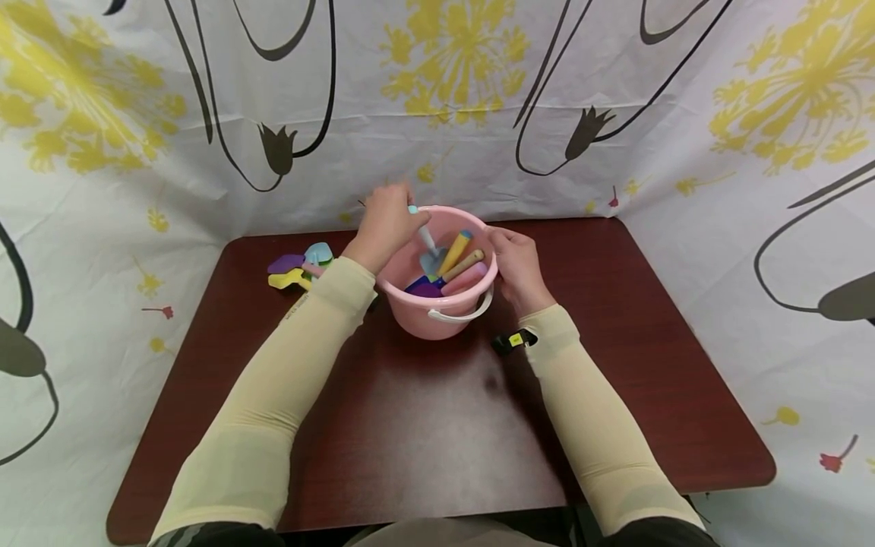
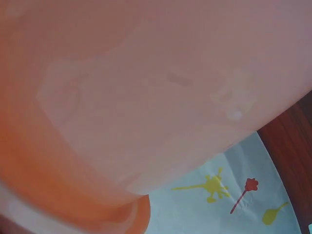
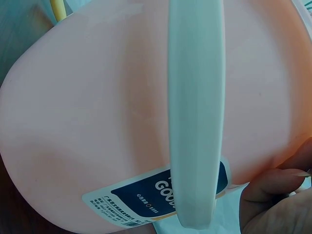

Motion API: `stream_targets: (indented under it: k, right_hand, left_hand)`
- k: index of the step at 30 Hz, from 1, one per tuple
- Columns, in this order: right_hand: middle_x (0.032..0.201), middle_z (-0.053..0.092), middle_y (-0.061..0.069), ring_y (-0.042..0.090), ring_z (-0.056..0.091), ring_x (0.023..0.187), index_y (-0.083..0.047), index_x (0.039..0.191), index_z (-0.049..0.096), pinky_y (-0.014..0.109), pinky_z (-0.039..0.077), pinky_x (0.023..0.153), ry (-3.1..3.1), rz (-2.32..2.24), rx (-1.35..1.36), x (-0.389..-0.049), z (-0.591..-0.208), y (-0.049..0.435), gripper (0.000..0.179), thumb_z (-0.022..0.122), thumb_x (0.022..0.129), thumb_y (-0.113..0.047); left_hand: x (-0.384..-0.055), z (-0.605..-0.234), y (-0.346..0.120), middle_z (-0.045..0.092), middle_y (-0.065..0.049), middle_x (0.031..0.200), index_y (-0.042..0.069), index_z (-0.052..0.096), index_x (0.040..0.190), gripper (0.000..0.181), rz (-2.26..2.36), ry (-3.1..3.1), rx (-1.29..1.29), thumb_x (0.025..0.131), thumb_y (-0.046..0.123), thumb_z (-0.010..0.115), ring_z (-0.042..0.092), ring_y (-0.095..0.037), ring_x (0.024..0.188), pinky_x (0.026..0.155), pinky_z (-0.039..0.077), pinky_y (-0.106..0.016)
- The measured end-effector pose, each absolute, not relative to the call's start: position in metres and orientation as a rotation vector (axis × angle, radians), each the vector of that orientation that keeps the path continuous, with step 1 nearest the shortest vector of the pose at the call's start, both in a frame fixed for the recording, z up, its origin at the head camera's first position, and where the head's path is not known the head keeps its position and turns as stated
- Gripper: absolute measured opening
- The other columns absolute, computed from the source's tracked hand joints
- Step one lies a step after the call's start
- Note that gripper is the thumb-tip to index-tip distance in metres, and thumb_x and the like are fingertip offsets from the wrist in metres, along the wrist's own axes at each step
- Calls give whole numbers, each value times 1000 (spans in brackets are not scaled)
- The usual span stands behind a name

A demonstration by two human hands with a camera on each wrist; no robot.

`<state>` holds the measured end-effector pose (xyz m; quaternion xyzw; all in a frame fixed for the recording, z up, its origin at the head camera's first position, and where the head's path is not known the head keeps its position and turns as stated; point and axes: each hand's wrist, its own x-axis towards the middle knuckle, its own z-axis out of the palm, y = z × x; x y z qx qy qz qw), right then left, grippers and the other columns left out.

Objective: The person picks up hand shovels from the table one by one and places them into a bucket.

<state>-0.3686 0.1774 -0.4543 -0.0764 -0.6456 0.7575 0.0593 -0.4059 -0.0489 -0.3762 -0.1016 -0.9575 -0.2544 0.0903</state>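
A pink bucket (image 1: pixel 427 315) stands upright at the back middle of the table, its white handle (image 1: pixel 461 313) hanging down in front. My left hand (image 1: pixel 387 226) is above the bucket's left rim and pinches a toy shovel (image 1: pixel 427 239) by its white, light-blue-tipped handle; the blue-grey blade points down inside. My right hand (image 1: pixel 519 267) grips the right rim, with the thumb also visible in the right wrist view. Inside lie a yellow-handled toy (image 1: pixel 455 251), a tan stick-like handle (image 1: pixel 467 264), a pink piece (image 1: pixel 466 278) and purple pieces. In the left wrist view, the bucket wall hides the left hand.
Left of the bucket, partly behind my left forearm, lies a small pile of toys: a purple piece (image 1: pixel 285 264), a yellow one (image 1: pixel 287 280) and a light blue one (image 1: pixel 318 253). A patterned cloth (image 1: pixel 437 175) encloses the dark red table (image 1: pixel 424 433) at the back and sides.
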Motion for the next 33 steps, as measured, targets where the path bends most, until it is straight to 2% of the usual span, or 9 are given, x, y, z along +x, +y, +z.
stream_targets:
  k: [2, 4, 8, 12, 20, 25, 28, 33]
  right_hand:
    - [130, 75, 22, 22, 78, 102, 2, 134, 77, 28, 66, 76, -1953, 2293, -233, -369, -455, 177, 35, 67, 108, -20]
    - [129, 75, 23, 22, 79, 101, 2, 134, 77, 28, 66, 75, -1954, 2289, -238, -369, -455, 177, 35, 68, 108, -20]
    - [129, 75, 24, 22, 79, 101, 2, 134, 77, 28, 66, 75, -1961, 2284, -246, -369, -456, 177, 35, 67, 108, -20]
    - [130, 75, 25, 24, 79, 104, 2, 135, 77, 29, 66, 77, -1967, 2283, -243, -369, -455, 178, 36, 67, 108, -20]
    - [133, 74, 24, 29, 78, 112, 2, 136, 76, 30, 66, 79, -1979, 2280, -232, -368, -454, 178, 37, 67, 109, -22]
    - [128, 75, 25, 25, 79, 103, 2, 134, 77, 28, 65, 74, -1976, 2271, -228, -368, -453, 178, 36, 68, 108, -21]
    - [125, 76, 25, 22, 80, 97, 3, 132, 78, 28, 65, 72, -1965, 2271, -234, -368, -453, 178, 35, 68, 107, -20]
    - [127, 75, 24, 22, 79, 100, 3, 133, 77, 28, 65, 76, -1957, 2279, -233, -368, -453, 177, 35, 68, 107, -19]
  left_hand:
    - [-406, -378, -49, 70, -12, 97, 5, 66, 101, 35, -749, -2864, -303, 102, 37, 82, 66, -39, 109, 110, 44, -61]
    - [-406, -379, -48, 71, -12, 97, 4, 67, 100, 34, -749, -2878, -312, 102, 35, 82, 68, -37, 105, 108, 48, -58]
    - [-406, -382, -47, 71, -12, 97, 3, 68, 102, 31, -778, -2912, -324, 103, 32, 81, 68, -31, 96, 89, 57, -45]
    - [-405, -383, -47, 70, -12, 97, 3, 69, 104, 31, -794, -2940, -328, 105, 32, 79, 67, -29, 93, 84, 57, -41]
    - [-405, -381, -46, 70, -12, 104, 2, 70, 110, 30, -813, -2993, -267, 108, 32, 75, 66, -28, 96, 87, 58, -40]
    - [-401, -380, -44, 72, -12, 112, 3, 76, 118, 26, -805, -2990, -248, 107, 27, 74, 66, -27, 101, 89, 59, -40]
    - [-399, -380, -43, 72, -13, 119, 3, 77, 124, 27, -794, -2961, -278, 107, 24, 73, 66, -28, 107, 96, 58, -42]
    - [-398, -381, -43, 74, -13, 119, 3, 75, 124, 26, -769, -2913, -288, 106, 22, 76, 67, -30, 109, 100, 56, -44]
